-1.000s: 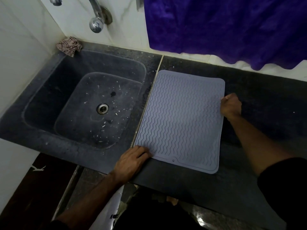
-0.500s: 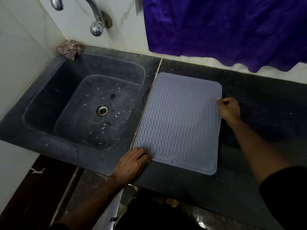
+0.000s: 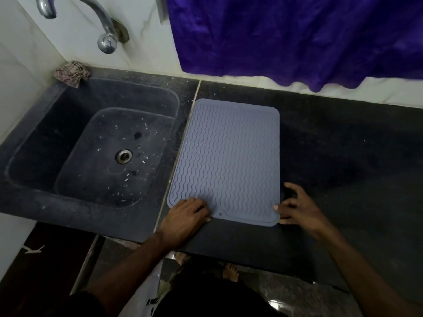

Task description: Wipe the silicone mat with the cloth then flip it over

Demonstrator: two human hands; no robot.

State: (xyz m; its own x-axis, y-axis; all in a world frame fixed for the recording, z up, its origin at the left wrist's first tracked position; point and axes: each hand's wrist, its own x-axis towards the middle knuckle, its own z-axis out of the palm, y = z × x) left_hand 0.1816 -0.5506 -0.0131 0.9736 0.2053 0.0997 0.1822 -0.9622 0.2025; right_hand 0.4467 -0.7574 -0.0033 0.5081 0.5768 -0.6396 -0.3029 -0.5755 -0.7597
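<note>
The grey-blue silicone mat, ridged with wavy lines, lies flat on the dark counter just right of the sink. My left hand rests palm-down on the mat's near left corner. My right hand is at the near right corner with its fingers spread and its fingertips touching the mat's edge. A crumpled checked cloth sits on the sink's far left corner, away from both hands.
The dark stone sink, speckled with white bits, lies left of the mat under a chrome tap. A purple fabric hangs over the back wall. The counter's front edge runs just below my hands.
My right hand has moved from the middle of the mat's right edge down to its near right corner and has spread its fingers. My left hand stays at the near left corner.
</note>
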